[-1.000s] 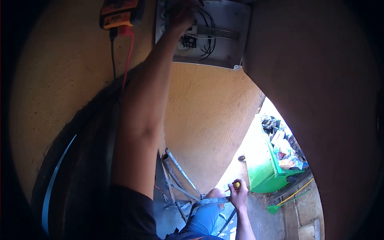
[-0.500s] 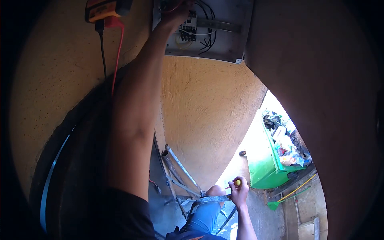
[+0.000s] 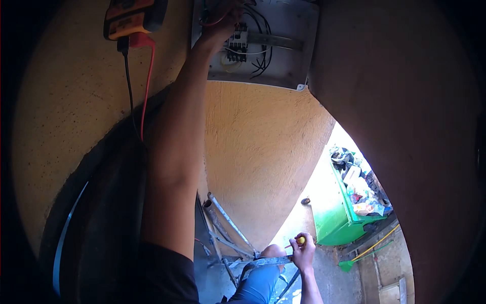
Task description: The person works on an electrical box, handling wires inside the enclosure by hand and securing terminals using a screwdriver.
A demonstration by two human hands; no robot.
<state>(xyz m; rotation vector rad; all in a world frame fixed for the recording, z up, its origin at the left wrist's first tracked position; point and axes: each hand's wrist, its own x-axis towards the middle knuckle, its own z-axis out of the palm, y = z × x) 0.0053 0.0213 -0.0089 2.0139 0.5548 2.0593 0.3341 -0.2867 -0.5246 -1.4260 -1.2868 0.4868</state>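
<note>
My left arm reaches up into an open electrical box [image 3: 283, 66] at the top. My left hand [image 3: 223, 30] is in shadow among the wires, its fingers curled near a thin red wire [image 3: 215, 22]; what they pinch is unclear. Just beside the hand sits a contactor [image 3: 237, 43] on a metal rail [image 3: 283, 42], with black wires [image 3: 268, 50] and a white wire [image 3: 255, 52] nearby. Low in the view, my right hand [image 3: 304, 256] is closed around a screwdriver [image 3: 301, 240] with a yellow handle, its thin shaft pointing left.
An orange and black multimeter [image 3: 134, 19] with red and black leads is at the upper left. Metal pipes [image 3: 228, 220] lean against the yellow wall [image 3: 258, 137]. A metal frame [image 3: 268, 261] is by my knee. A green bin [image 3: 329, 218] full of rubbish stands at right, near a green broom [image 3: 346, 265].
The view has tilted up slightly, so the box, wall and bin sit lower. My left hand stays at the wires, and my right hand still holds the screwdriver.
</note>
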